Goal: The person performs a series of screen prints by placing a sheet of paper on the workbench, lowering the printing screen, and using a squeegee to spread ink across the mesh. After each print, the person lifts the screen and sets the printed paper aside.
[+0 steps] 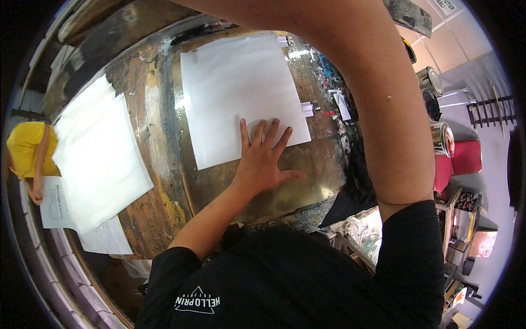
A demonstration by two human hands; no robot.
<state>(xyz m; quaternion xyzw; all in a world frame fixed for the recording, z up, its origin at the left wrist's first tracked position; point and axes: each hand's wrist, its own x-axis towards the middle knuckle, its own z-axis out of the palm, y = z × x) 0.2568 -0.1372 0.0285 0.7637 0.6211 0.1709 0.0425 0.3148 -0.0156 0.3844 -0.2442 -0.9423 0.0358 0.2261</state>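
My left hand (264, 159) lies with its fingers spread over the near edge of a white paper sheet (235, 82). Fingertips rest on the paper, while the thumb reaches out past it over the brownish, shiny work surface (296, 175). Two small white tabs, an upper one (282, 41) and a lower one (307, 110), sit along the sheet's right edge. My right arm (383, 98) is raised and arches across the top of the view. The right hand itself is beyond the upper edge, so what it does is hidden.
At left, white sheets (98, 159) lie piled on the paint-stained wooden table (156, 137). A person in a yellow shirt (32, 148) is at the far left. Several paint cans (441, 137), a red chair (467, 156) and a cluttered shelf (457, 230) stand at right.
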